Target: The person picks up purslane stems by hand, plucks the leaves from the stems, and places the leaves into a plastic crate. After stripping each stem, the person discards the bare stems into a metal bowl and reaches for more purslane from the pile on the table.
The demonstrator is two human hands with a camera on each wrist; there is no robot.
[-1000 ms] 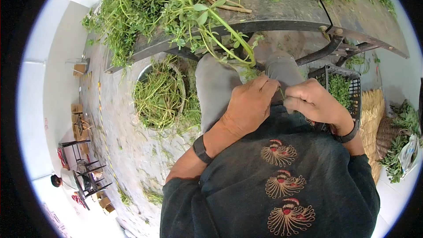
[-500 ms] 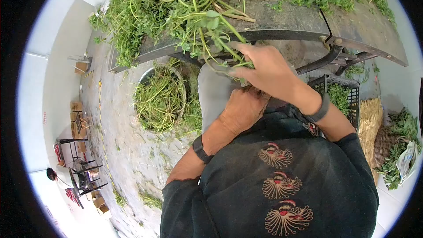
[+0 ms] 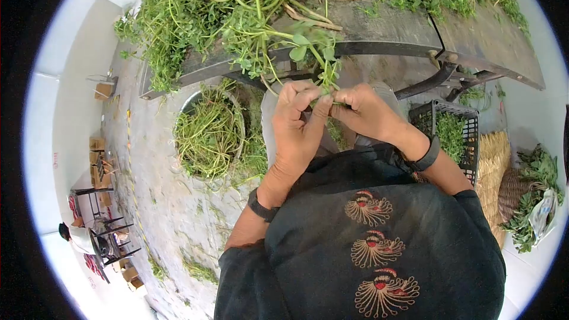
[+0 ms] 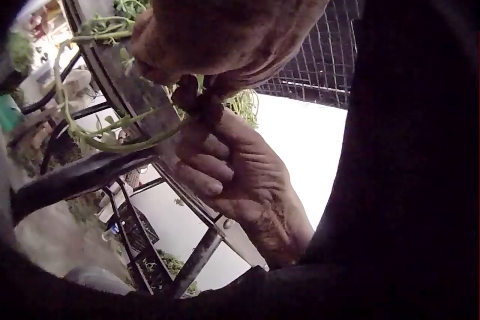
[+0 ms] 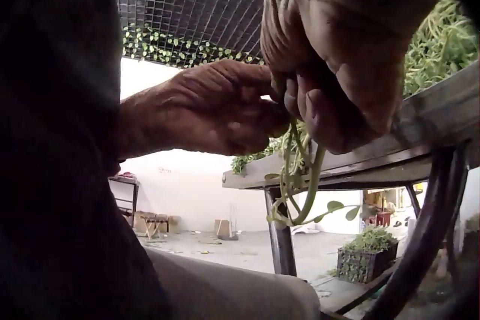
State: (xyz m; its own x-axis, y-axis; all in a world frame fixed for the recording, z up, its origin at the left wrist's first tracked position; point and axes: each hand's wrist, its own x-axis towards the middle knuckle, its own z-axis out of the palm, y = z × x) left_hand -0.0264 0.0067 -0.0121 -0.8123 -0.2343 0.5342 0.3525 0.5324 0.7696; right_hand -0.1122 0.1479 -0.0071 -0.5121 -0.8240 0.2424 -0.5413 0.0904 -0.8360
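Observation:
Both hands meet just in front of the table edge. The left hand [image 3: 298, 127] pinches a green leafy stem [image 3: 316, 57] between thumb and curled fingers. Against it, fingertips touching, the right hand [image 3: 370, 114] pinches the same stem. In the left wrist view a long stem [image 4: 142, 144] loops out from between the left hand [image 4: 225, 20] and the right hand [image 4: 244, 181]. Stems and leaves [image 5: 300, 204] hang below the right hand [image 5: 337, 50] in the right wrist view, the left hand [image 5: 206, 110] beside it. The fingertips partly hide the pinched part.
Leafy greens [image 3: 195, 18] are heaped on the dark table [image 3: 391, 21]. A round tub [image 3: 242, 136] full of stems stands on the floor at left. At right are a black crate [image 3: 472, 142] with greens and a straw bundle [image 3: 493, 160]. A seated person [image 3: 80, 237] is far left.
The right hand reached up to the hanging greens, then came back beside the left. The left hand has turned and moved up and left, and leafy tips now stand between both hands.

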